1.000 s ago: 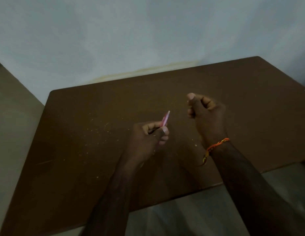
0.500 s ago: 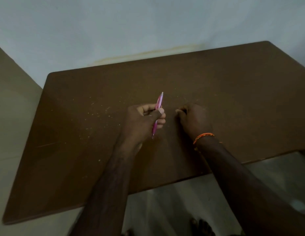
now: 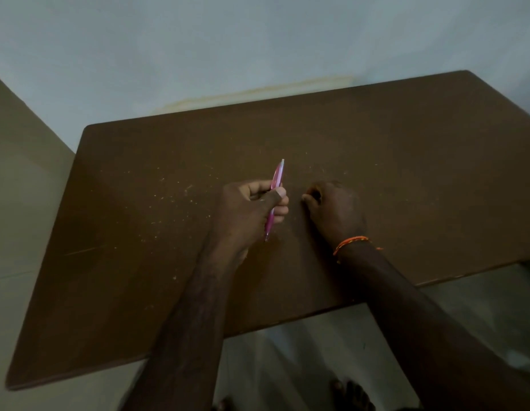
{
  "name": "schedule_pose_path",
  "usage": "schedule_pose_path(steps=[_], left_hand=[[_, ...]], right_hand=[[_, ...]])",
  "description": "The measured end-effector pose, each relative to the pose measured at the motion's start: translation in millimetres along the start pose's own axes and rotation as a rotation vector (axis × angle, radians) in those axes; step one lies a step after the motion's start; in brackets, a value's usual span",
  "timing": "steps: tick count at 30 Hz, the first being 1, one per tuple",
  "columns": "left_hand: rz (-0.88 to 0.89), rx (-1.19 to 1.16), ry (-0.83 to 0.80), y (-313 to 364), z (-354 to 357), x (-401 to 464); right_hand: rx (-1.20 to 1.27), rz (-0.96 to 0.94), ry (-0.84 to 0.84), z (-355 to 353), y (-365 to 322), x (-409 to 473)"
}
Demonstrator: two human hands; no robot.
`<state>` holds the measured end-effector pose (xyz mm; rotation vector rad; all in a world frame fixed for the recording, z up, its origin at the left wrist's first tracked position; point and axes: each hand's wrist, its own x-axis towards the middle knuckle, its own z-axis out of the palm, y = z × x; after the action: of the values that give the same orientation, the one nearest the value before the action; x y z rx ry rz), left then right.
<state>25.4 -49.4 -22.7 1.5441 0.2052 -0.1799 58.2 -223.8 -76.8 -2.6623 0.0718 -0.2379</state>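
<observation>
A pink pen [image 3: 277, 180] is gripped in my left hand [image 3: 252, 212] above the middle of the brown table [image 3: 406, 161]. The pen stands nearly upright, its tip pointing down toward the tabletop and its white end up. My right hand [image 3: 336, 210] rests on the table just right of the left hand, fingers curled into a fist. Whether it holds anything small is hidden by the fingers. An orange thread band [image 3: 351, 243] circles the right wrist.
Pale specks and crumbs [image 3: 180, 191] are scattered over the table's left half. A pale wall [image 3: 258, 40] stands behind the table's far edge. The floor and my feet [image 3: 351, 396] show below the near edge.
My right hand came down from the air and settled on the table beside the left. The left hand turned the pen more upright. The view shifted slightly.
</observation>
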Motion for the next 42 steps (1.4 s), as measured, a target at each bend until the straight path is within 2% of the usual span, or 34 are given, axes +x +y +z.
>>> schedule_pose_path(steps=[17, 24, 26, 29, 30, 33, 42], left_hand=[[-0.021, 0.014, 0.01, -3.3, -2.7, 3.7], [-0.026, 0.022, 0.018, -5.1, 0.5, 4.7], [-0.014, 0.014, 0.014, -5.1, 1.5, 3.2], [0.002, 0.015, -0.006, -3.7, 3.6, 2.5], [0.002, 0.023, -0.01, -3.3, 4.6, 2.6], [0.002, 0.045, -0.026, -3.6, 8.1, 2.2], [0.102, 0.047, -0.07, 5.3, 17.8, -7.3]], right_hand=[[0.068, -0.021, -0.02, 6.1, 7.6, 6.7], [0.192, 0.097, -0.035, -0.7, 9.4, 8.6], [0.276, 0.157, 0.063, -10.1, 5.2, 5.4], [0.484, 0.129, 0.257, -35.0, -7.7, -0.1], [0.603, 0.103, 0.243, -43.6, -13.3, -1.3], [0.895, 0.03, 0.049, -62.2, -31.4, -4.1], [1.025, 0.109, -0.121, -66.1, -29.4, -3.0]])
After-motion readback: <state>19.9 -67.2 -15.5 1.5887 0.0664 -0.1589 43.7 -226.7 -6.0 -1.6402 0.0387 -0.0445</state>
